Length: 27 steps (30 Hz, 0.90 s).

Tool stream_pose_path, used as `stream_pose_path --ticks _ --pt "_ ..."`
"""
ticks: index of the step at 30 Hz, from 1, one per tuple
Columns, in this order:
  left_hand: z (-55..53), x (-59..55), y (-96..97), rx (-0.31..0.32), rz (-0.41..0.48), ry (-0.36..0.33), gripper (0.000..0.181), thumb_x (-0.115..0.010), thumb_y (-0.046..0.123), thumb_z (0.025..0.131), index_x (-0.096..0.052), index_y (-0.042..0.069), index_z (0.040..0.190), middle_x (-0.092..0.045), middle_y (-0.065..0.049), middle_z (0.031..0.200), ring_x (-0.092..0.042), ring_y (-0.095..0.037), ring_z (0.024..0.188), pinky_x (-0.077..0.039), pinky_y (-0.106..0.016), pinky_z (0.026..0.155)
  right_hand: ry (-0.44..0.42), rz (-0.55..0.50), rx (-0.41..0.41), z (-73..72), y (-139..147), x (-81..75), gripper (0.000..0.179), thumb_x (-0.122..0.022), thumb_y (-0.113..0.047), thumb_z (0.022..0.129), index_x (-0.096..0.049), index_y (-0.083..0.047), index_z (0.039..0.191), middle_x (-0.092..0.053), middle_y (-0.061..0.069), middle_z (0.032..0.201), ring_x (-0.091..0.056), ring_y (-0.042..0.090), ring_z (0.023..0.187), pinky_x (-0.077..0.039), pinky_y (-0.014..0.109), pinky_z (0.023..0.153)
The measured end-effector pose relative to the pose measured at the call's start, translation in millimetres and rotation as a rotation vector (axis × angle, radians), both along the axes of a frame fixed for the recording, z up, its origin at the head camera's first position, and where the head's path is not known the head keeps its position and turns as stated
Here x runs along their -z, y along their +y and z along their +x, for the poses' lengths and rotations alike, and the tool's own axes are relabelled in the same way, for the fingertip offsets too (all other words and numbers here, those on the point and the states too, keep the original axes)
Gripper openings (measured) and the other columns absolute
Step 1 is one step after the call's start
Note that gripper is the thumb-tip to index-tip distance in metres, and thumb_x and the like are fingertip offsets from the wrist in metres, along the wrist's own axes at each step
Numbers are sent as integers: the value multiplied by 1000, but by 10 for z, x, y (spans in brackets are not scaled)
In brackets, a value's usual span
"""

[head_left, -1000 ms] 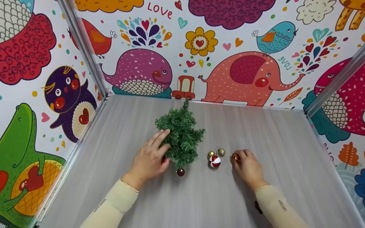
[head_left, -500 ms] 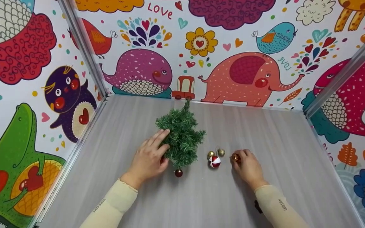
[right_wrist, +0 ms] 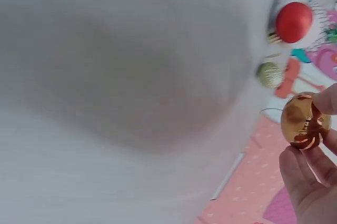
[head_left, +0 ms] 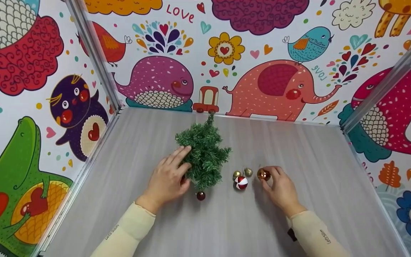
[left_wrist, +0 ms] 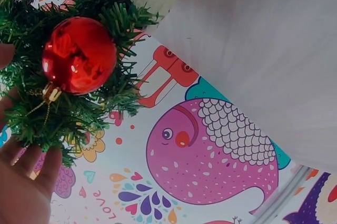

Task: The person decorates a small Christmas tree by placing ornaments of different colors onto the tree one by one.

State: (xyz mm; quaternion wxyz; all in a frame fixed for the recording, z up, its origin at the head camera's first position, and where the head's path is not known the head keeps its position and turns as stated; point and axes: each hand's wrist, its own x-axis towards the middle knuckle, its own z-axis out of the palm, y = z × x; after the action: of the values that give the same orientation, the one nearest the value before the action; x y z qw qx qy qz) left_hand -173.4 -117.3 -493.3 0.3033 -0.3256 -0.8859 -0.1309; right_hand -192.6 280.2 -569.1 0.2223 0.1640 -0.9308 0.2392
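Note:
A small green artificial Christmas tree (head_left: pixel 205 153) stands on the table. My left hand (head_left: pixel 168 178) is at its left side, fairly straight fingers laid against the branches. In the left wrist view, a shiny red bauble (left_wrist: pixel 79 55) with a gold cord hangs among the branches beside those fingers. A dark red bauble (head_left: pixel 201 196) shows at the tree's near side. My right hand (head_left: pixel 282 187) pinches a shiny copper bauble (head_left: pixel 263 174) between thumb and fingers; its thin loop shows in the right wrist view.
Between the tree and my right hand lie a red-and-white bauble (head_left: pixel 241 182) and two small gold baubles, one left (head_left: pixel 237 174) and one right (head_left: pixel 248 172). Cartoon-printed walls (head_left: pixel 252 46) with metal corner strips enclose the grey table (head_left: pixel 227 228) at the back and sides.
The copper bauble has come up slightly in my right hand and shows more fully. The dark red bauble swung slightly left at first. My left hand stays nearly still.

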Motion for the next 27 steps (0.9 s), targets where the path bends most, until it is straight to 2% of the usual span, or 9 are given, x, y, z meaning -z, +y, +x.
stream_pose_path --ticks 5,13,16,21,27 --pt "3 3 -7 2 8 7 28 -73 20 72 -68 7 96 -44 -15 151 -45 -35 135 -50 -52 92 91 -17 -87 65 -133 -167 42 -82 -9 78 -66 -9 117 -62 4 112 -65 21 95 -56 40 77" --pt "1 -4 10 1 10 5 27 -72 20 73 -68 8 96 -43 -14 152 -43 -34 137 -48 -50 96 186 -44 -243 194 -375 -388 46 -79 -9 79 -63 -7 122 -61 2 118 -64 13 98 -57 32 78" --pt "4 2 9 -1 14 -2 27 -73 20 73 -68 8 97 -43 -14 152 -42 -33 137 -47 -50 97 200 -56 -300 237 -453 -451 47 -77 -8 80 -63 -7 125 -59 1 122 -63 12 102 -55 28 82" --pt "0 23 3 -1 20 2 27 -73 20 72 -68 8 96 -43 -14 152 -43 -33 137 -49 -51 95 227 -96 -390 272 -564 -518 51 -78 -7 80 -62 -6 128 -58 3 128 -62 14 107 -52 24 87" --pt "-4 13 1 1 36 5 26 -72 18 72 -69 9 96 -44 -13 151 -43 -33 136 -49 -51 92 308 -131 -472 289 -675 -585 53 -80 -5 77 -63 -4 127 -60 9 131 -63 22 108 -53 27 87"
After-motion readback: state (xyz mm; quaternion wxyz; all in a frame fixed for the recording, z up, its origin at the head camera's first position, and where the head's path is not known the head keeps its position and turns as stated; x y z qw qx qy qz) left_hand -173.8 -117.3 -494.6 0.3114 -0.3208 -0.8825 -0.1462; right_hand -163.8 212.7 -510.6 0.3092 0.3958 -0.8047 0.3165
